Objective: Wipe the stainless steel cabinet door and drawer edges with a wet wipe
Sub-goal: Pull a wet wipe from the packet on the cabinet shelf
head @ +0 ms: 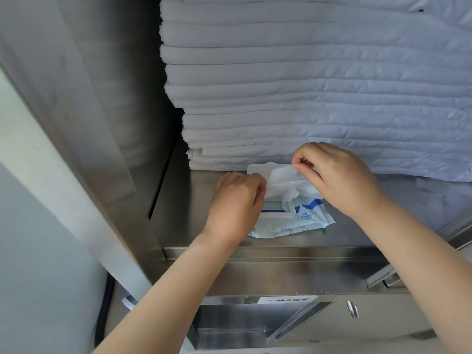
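Gleaming steel shelf under stacked linen; left grip, right grip pinching wet wipe

Bare forearms (grips bare too).

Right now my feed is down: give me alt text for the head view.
The left hand and right hand each pinch an edge of a white wet wipe just above its open blue-and-white packet. The packet lies on a steel cabinet shelf before a tall stack of folded white linens.
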### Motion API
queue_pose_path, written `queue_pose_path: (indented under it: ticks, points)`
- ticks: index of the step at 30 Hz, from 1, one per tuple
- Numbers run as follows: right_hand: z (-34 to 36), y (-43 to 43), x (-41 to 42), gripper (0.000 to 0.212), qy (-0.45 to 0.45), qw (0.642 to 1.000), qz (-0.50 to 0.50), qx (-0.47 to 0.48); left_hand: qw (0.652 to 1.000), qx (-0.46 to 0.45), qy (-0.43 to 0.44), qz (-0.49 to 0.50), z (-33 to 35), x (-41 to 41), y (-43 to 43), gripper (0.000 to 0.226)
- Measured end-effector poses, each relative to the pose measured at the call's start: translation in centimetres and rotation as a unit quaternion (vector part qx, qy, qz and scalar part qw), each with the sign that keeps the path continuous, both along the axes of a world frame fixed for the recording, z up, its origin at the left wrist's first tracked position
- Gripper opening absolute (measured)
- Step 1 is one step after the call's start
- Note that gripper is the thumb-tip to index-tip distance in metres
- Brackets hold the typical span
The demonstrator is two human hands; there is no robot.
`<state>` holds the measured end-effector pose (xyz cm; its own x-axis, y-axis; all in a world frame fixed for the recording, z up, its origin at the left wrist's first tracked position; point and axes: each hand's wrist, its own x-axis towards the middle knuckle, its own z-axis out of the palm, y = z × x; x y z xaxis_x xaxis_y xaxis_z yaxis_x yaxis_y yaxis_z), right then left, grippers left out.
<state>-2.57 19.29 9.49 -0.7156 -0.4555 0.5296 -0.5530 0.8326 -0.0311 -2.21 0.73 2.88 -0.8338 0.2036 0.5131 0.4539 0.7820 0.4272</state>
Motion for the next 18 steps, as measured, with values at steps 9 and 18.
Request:
queue_pose_path:
  ticks: [9, 18]
  points:
    - [0.0, 0.4, -0.4, 0.005, 0.022, 0.998, 0.031, -0.044, 0.998, -0.005, 0.047, -0.044, 0.8, 0.9, 0.1, 0.009]
    - [0.4, -1.9, -1.7, 0.004, 0.027, 0.991, 0.104, -0.085, 0.997, 0.036, 0.070, -0.006, 1.4, 1.6, 0.1, 0.013]
